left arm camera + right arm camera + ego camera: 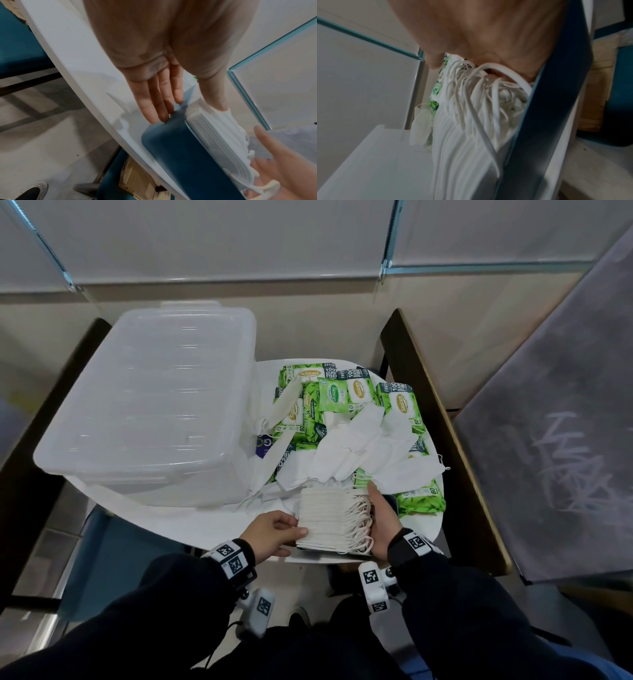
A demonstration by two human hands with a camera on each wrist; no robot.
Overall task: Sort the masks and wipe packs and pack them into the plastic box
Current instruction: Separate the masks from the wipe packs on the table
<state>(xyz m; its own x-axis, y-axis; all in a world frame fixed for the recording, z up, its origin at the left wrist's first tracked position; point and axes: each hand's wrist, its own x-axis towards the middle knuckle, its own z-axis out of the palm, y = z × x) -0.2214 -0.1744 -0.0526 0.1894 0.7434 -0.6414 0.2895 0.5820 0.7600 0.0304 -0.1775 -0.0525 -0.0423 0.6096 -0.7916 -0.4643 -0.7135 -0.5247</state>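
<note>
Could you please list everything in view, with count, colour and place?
Plastic box: one, clear, lid on, left side of the table.
Table: one, white, round-edged, under everything.
Wipe packs: several, green and white, heaped at the right; exact count hidden.
Loose masks: several, white, strewn over the wipe packs.
Mask stack: one neat stack, white, at the near edge on a dark flat thing.
Chairs: two, dark with wood edges, either side.
Left hand: holds the stack's left end.
Right hand: flat against the ear-loop end.
</note>
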